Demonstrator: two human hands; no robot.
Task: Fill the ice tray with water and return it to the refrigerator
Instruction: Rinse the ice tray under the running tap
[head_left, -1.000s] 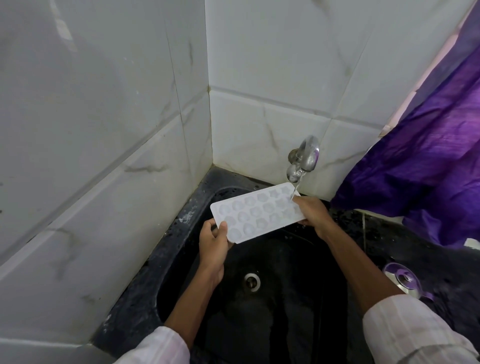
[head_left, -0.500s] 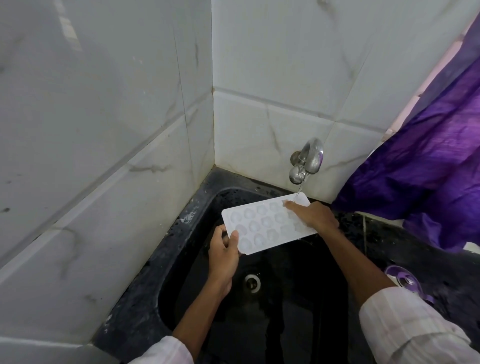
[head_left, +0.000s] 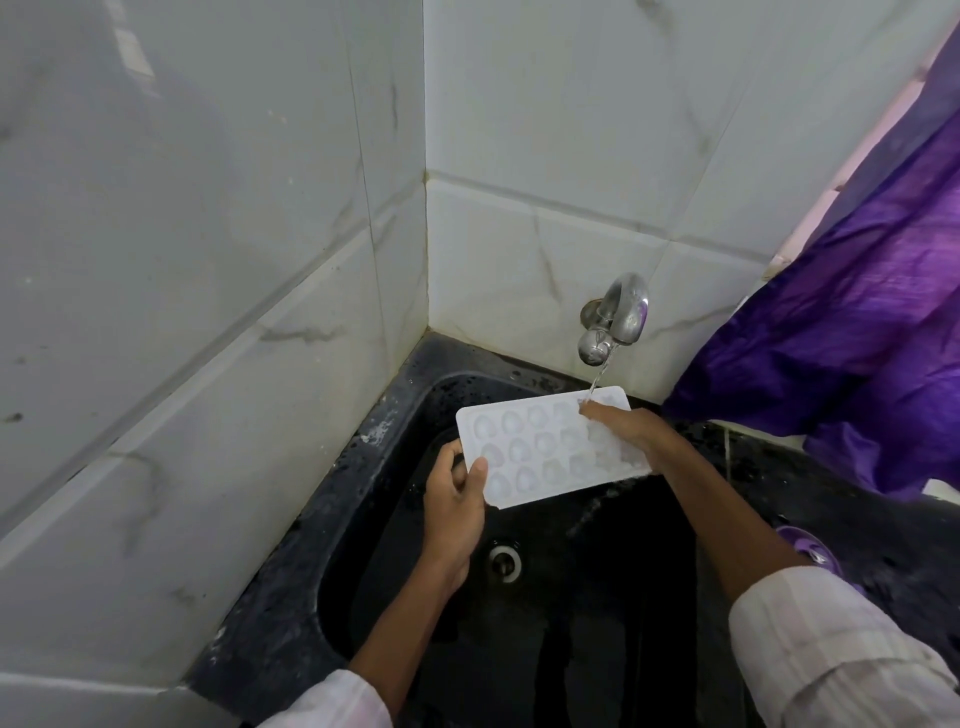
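A white ice tray (head_left: 540, 447) with several round cells is held flat over the black sink (head_left: 395, 431). My left hand (head_left: 457, 499) grips its near left corner, thumb on top. My right hand (head_left: 626, 428) lies on the tray's right end with fingers stretched over the cells, fingertips under the stream. A thin stream of water (head_left: 597, 382) runs from the steel tap (head_left: 615, 317) onto the tray's far right corner. Water glistens in the right-hand cells.
The sink has a round drain (head_left: 504, 558) below the tray. White marble-look tiles (head_left: 260, 260) form the corner behind and to the left. A purple curtain (head_left: 857, 338) hangs at right. A purple round object (head_left: 810, 548) sits on the dark counter at right.
My right hand has moved from the tray's right edge onto its top, fingers now spread over the cells. The tray has shifted slightly right under the tap, and water now pools in its right cells.
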